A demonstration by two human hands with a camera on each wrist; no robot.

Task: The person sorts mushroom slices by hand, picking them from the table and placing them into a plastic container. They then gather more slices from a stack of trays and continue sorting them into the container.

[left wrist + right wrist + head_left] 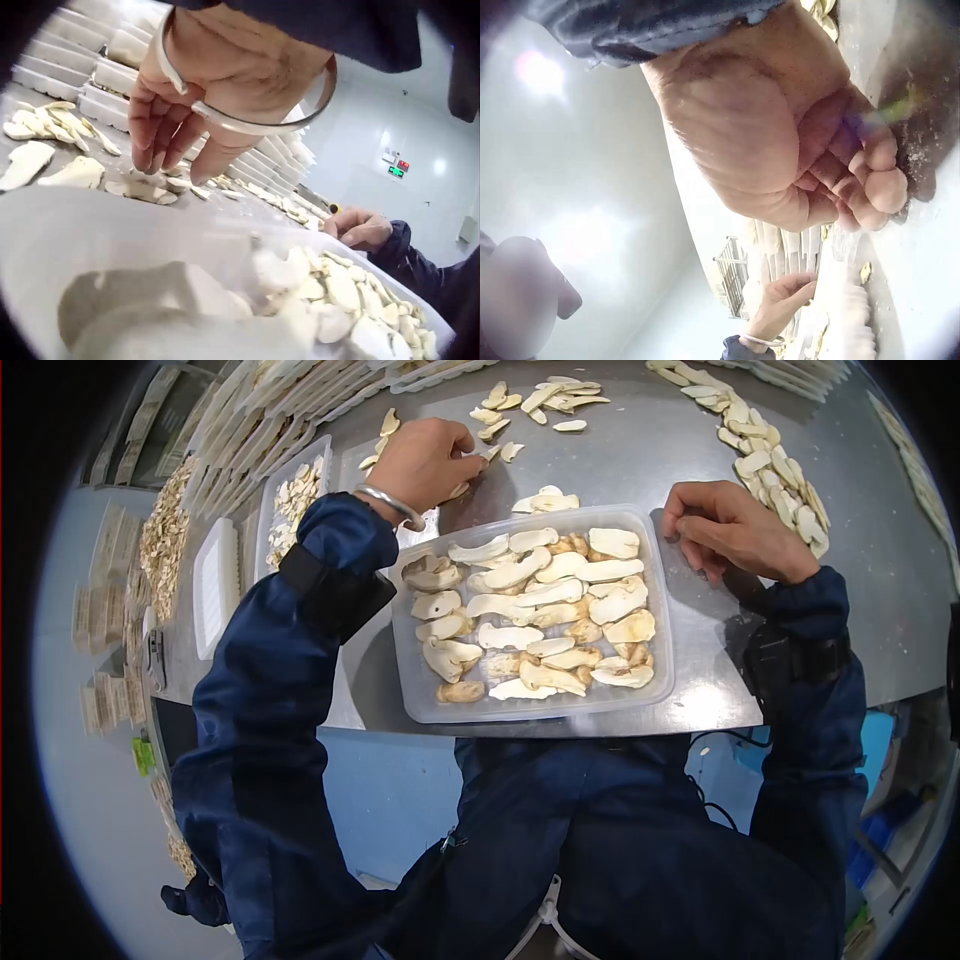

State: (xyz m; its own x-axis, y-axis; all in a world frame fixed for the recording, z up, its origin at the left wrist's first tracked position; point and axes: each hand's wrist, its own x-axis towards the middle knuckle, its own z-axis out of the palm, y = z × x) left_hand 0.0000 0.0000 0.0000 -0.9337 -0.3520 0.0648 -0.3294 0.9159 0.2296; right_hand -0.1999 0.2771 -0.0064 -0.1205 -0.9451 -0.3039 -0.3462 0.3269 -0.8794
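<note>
My left hand (425, 465), with a silver bangle at its wrist, reaches down to the metal table beyond the tray's left corner. Its fingertips are right at some pale mushroom slices (141, 192); I cannot tell whether they pinch one. A clear plastic tray (536, 712) stands in front of me, with rows of cream and brown-edged mushroom slices (515, 638) laid inside. My right hand (735, 530) rests by the tray's right side, its fingers loosely curled and holding nothing, as the right wrist view (780, 142) also shows.
Loose slices (560, 398) lie at the back of the table, and a long band of them (765, 460) curves along the right. Stacked trays (255, 430) stand at the far left. Nearer are a filled tray (293, 505) and a white ridged tray (214, 588).
</note>
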